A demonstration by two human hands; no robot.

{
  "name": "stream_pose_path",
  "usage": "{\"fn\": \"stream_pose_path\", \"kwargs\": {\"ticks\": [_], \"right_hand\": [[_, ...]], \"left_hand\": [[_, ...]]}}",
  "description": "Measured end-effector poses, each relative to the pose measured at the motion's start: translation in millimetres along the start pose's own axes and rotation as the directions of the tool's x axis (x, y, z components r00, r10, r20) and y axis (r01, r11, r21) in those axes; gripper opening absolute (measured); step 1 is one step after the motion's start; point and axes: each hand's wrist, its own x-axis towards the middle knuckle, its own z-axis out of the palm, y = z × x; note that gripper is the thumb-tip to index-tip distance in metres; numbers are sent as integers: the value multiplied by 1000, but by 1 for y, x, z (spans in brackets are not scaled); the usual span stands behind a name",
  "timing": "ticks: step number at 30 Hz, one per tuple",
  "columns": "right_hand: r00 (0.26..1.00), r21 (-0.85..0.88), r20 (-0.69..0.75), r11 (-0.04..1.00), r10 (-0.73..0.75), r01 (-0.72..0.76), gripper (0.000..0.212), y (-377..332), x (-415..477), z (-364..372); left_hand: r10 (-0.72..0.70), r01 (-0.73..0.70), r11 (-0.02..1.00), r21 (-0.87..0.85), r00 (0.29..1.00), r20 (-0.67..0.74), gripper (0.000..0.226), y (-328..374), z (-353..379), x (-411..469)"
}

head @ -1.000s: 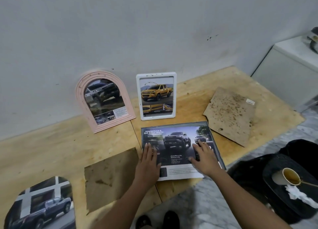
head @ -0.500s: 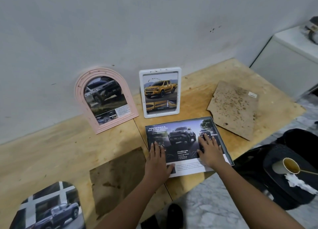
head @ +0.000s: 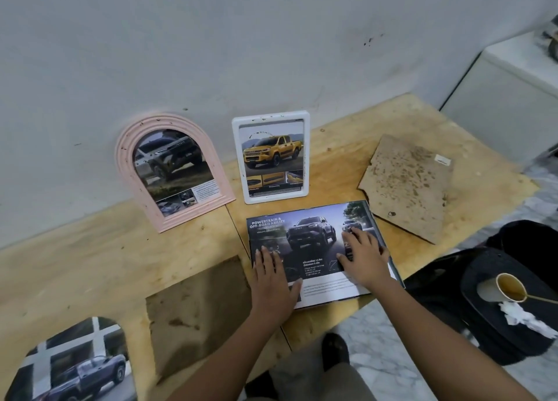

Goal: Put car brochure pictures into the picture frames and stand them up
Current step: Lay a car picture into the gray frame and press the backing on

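Since the earlier frame the right hand [head: 363,262] has crept slightly farther up the page. The left hand [head: 273,280] stays low on the page by its left edge. Neither grip is clamped on anything: the fingers of both hands lie straight and spread, palms pressing flat on the open car brochure [head: 314,234].

The brochure lies flat on the plywood counter [head: 90,259], long axis running left to right and slightly skewed. Its headline reads upright toward the person. Its near right corner reaches the counter's edge, partly hidden by the right forearm.

Behind it, a pink ribbed arched frame [head: 126,159] leans against the grey wall, tilted to the left, and holds a dark truck picture. Just beside it, a white rounded rectangular frame [head: 238,159] stands in portrait with a yellow pickup picture.

A rough brown backing board [head: 196,310] lies flat left of the brochure, and a speckled one [head: 407,186] lies to its right. An arch-shaped cut picture [head: 69,367] is cut off at the lower left.
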Motion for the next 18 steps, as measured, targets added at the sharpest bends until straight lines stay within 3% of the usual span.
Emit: {"fn": "stream_pose_path", "kwargs": {"ticks": [5,7,10,12,15,18], "right_hand": [[996,-59,-40,995,-84,81,37,16,18,-18],[994,-36,-93,998,-53,50,36,28,26,-29],[961,95,-234,987,150,-131,33,56,35,-47],[907,200,-231,929,352,-310,41,79,39,-57],[773,330,-26,735,634,-592,73,111,44,-69],[699,412,108,609,707,-678,87,126,52,-76]], "left_hand": [[-83,82,997,-5,995,-52,86,13,4,2],[-102,100,995,-19,991,-89,90,15,9,2],[-113,102,992,-72,979,-168,98,15,20,3],[-120,104,991,-90,973,-198,98,14,25,8],[-159,138,983,-119,969,-191,104,23,24,12],[-207,192,977,-96,959,-191,109,32,23,13]]}}
